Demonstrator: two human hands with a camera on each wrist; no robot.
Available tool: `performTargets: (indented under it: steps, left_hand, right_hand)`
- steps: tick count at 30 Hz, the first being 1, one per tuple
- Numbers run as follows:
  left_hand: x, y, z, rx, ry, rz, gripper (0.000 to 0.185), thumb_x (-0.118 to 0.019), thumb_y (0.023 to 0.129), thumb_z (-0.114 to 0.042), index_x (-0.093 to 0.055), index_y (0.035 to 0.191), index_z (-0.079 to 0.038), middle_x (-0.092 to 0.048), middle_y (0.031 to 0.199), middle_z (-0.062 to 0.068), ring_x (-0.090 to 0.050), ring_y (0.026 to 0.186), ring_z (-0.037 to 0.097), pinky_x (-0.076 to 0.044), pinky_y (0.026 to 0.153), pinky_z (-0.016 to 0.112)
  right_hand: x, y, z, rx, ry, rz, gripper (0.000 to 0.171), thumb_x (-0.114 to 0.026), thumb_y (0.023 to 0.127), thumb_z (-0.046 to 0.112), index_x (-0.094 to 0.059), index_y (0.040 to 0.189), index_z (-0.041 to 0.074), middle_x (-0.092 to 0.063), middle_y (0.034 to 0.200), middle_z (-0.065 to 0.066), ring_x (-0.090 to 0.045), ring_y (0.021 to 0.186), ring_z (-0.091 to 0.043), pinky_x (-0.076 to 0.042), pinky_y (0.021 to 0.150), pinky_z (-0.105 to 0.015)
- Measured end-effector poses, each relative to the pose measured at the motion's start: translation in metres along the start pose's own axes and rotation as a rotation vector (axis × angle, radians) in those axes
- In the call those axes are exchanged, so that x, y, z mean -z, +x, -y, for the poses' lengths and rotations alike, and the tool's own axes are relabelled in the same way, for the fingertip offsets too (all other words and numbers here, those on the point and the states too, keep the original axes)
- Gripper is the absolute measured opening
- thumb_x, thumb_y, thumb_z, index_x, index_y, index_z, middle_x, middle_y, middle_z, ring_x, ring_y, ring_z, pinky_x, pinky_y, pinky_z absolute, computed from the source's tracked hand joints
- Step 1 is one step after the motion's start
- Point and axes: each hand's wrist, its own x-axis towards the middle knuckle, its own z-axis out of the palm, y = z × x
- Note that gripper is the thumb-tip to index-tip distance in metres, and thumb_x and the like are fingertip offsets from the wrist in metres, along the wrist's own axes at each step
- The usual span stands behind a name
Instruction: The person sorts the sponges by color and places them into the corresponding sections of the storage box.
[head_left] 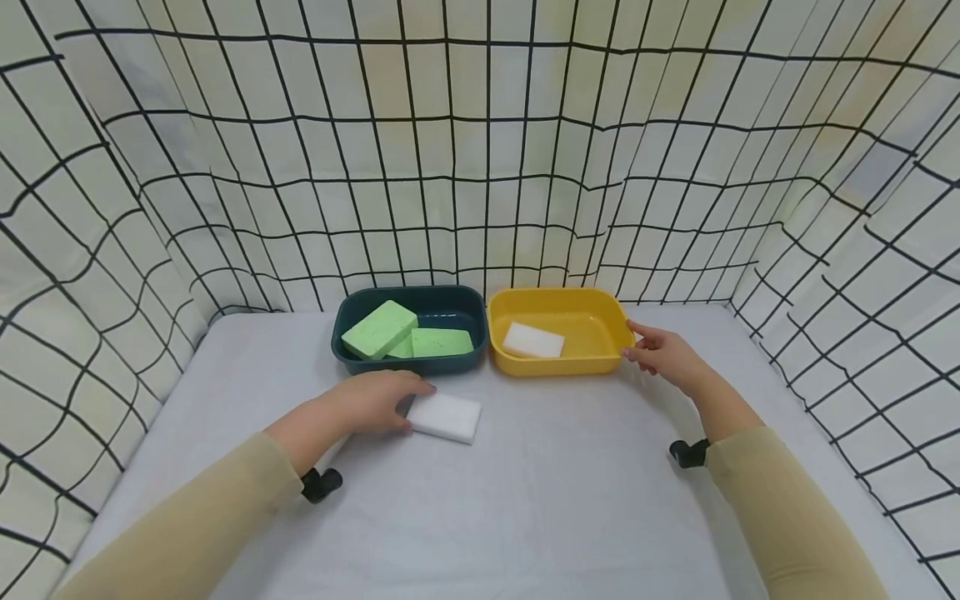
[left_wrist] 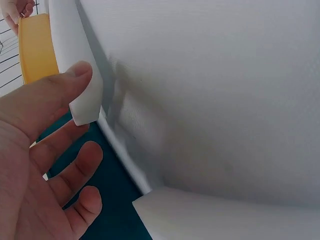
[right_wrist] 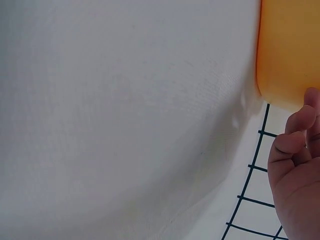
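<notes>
Here the left hand [head_left: 375, 402] (fingers loosely spread) touches the white sponge [head_left: 445, 417], lying flat, long axis left-to-right.
</notes>
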Motion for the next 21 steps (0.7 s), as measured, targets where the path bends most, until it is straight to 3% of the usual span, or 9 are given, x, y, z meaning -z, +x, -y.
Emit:
performTargets:
  steps: [8,15,21]
  left_hand:
    - [0.002,-0.005,-0.003,-0.045,0.014,-0.057,0.056,-0.08,0.084,-0.031,-0.061,0.137,-0.023,-0.058,0.137,0.0,-0.054,0.125,0.023,-0.045,0.103,0.045]
    - [0.014,-0.01,-0.01,-0.069,-0.012,-0.118,0.055,-0.08,0.085,-0.031,-0.062,0.136,-0.024,-0.059,0.136,-0.004,-0.056,0.123,0.02,-0.047,0.101,0.042]
    - [0.024,-0.009,-0.014,-0.057,-0.018,-0.131,0.055,-0.078,0.087,-0.034,-0.06,0.139,-0.025,-0.057,0.14,-0.001,-0.054,0.126,0.022,-0.047,0.101,0.045]
  right_hand:
    - [-0.001,0.0,0.0,-0.004,0.004,-0.005,0.076,-0.066,0.096,0.038,-0.026,0.158,0.022,-0.055,0.105,-0.016,-0.052,0.086,-0.03,-0.044,0.079,-0.031]
    - [-0.002,0.001,-0.001,-0.007,-0.002,-0.013,0.075,-0.066,0.096,0.038,-0.027,0.158,0.022,-0.056,0.106,-0.015,-0.052,0.087,-0.03,-0.044,0.079,-0.031]
    - [-0.003,0.001,-0.002,-0.014,-0.001,-0.017,0.074,-0.066,0.096,0.038,-0.028,0.158,0.023,-0.056,0.106,-0.015,-0.052,0.088,-0.031,-0.045,0.079,-0.032]
